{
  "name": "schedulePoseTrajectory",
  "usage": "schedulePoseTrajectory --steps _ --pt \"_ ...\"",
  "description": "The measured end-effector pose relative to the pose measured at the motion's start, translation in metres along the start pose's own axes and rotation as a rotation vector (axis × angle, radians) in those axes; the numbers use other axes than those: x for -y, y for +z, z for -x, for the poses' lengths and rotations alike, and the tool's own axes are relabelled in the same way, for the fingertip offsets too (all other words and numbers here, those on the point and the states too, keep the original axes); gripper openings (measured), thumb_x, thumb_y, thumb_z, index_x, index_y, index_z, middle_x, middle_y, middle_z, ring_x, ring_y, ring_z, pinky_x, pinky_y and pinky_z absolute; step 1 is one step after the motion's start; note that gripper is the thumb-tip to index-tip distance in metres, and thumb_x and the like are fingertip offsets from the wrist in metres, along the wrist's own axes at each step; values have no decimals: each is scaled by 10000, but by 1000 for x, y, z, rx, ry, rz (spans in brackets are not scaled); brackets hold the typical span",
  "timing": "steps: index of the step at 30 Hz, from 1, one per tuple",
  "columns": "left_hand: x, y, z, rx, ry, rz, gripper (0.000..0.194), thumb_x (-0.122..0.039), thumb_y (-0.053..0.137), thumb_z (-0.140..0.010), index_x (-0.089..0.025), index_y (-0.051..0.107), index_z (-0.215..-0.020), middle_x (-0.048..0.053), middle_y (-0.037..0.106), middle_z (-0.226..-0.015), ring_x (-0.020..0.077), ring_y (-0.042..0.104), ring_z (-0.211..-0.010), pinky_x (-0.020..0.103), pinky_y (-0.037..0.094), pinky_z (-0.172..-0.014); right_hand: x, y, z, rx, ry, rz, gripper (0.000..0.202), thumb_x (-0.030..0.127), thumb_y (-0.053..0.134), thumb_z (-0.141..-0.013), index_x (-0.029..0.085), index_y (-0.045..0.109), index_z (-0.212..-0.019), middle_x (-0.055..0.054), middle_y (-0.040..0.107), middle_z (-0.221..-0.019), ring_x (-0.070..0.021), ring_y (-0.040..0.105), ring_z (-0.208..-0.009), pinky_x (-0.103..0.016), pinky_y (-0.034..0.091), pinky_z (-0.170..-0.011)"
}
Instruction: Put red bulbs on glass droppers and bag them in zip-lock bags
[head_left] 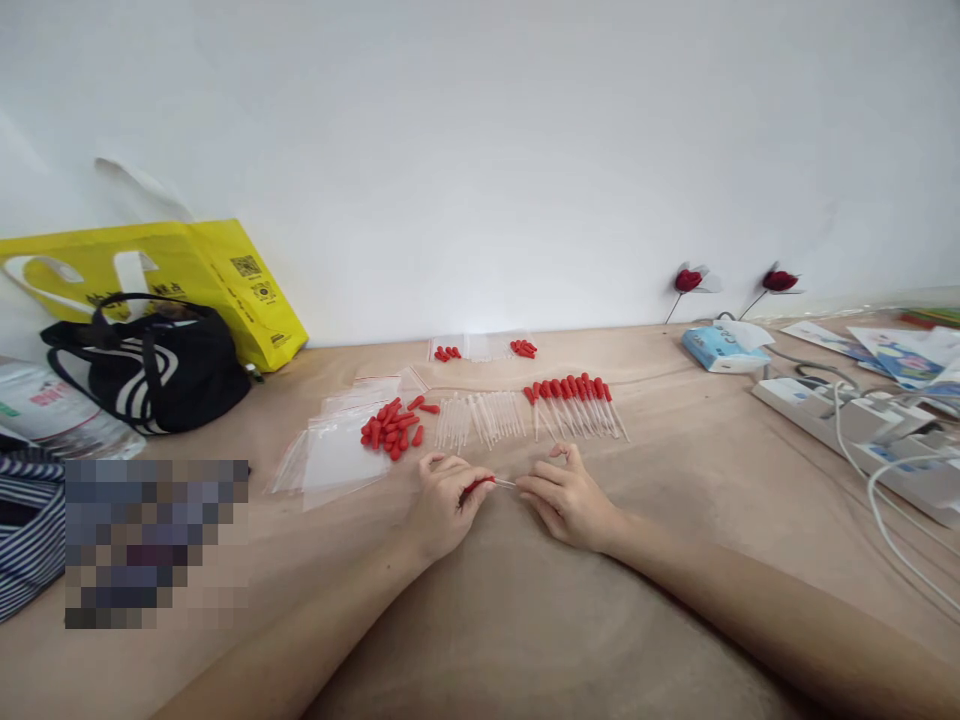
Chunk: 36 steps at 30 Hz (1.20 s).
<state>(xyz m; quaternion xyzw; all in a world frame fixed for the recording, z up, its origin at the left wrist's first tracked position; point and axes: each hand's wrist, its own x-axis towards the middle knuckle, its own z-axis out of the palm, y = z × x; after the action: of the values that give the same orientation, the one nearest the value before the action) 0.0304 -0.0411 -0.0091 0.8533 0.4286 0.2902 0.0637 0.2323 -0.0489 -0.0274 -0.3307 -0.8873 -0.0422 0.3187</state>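
Observation:
Between thumb and fingers, my left hand (448,502) grips a red rubber dropper bulb (477,484). A thin clear dropper tube (505,483) spans the gap to my right hand (564,500), whose fingers pinch its other end. The tube's left end meets the bulb's mouth. Just beyond my hands lies a row of bare clear tubes (480,418). To its right is a row of droppers with red bulbs fitted (576,400). A pile of loose red bulbs (390,428) sits to the left, partly on clear zip bags (337,455).
More small bags with red bulbs (523,348) lie by the wall. At left stand a yellow bag (247,300) and a black bag (187,370). At right are a tissue pack (721,348), a power strip (855,440) with cables, and printed cards (900,355).

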Motion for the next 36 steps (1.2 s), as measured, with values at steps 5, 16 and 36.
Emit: schedulePoseTrajectory --steps 5,16,36 --pt "-4 -3 0 62 82 1 172 -257 436 -845 -226 598 -797 -29 666 -732 136 569 -741 384 217 -896 -6 -3 0 0 -40 38 222 122 372 -817 171 587 -844 -1 559 -686 -94 468 -613 -342 230 -787" --pt "-4 0 3 68 191 -8 152 -240 437 -832 -206 568 -764 -30 639 -664 139 557 -722 397 207 -913 -2 -1 -5 -12 -87 42 212 101 368 -794 150 571 -758 -3 500 -635 -104 389 -569 -313 224 -711" --pt "11 -4 -3 -62 -41 -135 374 -344 530 -770 -210 467 -1113 57 597 -1045 227 499 -988 423 234 -907 -24 -14 -22 141 245 175 187 232 456 -802 185 622 -729 -33 618 -711 -149 485 -724 -311 197 -668"
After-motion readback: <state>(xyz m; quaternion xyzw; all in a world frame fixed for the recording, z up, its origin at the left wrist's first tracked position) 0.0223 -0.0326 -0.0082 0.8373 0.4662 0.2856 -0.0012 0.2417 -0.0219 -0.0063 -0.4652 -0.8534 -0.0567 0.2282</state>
